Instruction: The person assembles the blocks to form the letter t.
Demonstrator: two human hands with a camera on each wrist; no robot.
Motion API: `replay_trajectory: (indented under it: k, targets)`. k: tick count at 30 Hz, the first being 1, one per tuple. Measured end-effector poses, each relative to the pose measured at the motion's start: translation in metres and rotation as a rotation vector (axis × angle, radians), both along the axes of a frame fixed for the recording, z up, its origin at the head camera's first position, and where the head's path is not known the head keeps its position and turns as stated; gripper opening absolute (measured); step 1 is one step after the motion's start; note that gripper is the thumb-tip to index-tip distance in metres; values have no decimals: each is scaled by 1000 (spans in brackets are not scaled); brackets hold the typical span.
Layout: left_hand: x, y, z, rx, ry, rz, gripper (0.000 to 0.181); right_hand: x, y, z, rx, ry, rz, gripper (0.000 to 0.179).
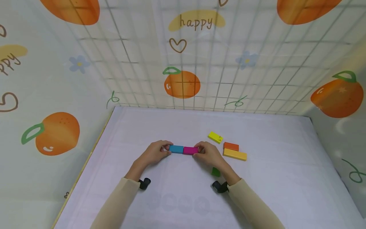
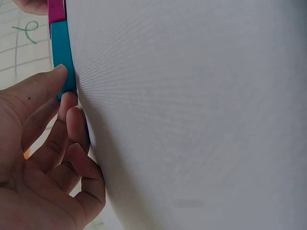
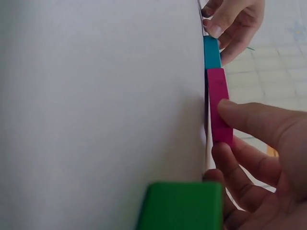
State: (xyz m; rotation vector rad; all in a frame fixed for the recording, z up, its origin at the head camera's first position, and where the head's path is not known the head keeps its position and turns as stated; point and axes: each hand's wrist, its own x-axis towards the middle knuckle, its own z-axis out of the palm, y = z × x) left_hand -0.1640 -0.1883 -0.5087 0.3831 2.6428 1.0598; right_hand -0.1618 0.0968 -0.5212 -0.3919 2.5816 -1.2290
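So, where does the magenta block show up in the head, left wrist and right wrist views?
Head: the magenta block lies below the picture's centre, its right end pinched by the right hand.
Left wrist: near the top-left corner, cut off by the upper edge.
Right wrist: right of centre, pinched by that same hand.
Shared landmark: the blue block, at its other end in all three.

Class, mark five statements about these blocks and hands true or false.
1. The left hand holds the blue block. True.
2. The right hand holds the green block. False: it holds the magenta block.
3. The blue and magenta blocks are apart. False: they meet end to end.
4. The orange block lies beside the amber block. True.
5. The bright yellow block lies nearer the left hand. False: nearer the right.
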Motion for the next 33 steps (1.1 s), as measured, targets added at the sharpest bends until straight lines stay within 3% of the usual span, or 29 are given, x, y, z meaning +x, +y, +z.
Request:
replay_trajectory:
  k: [33]
  targets:
    - [0, -1, 1, -3, -15, -1, 35, -1, -6, 0, 65, -3, -1, 30]
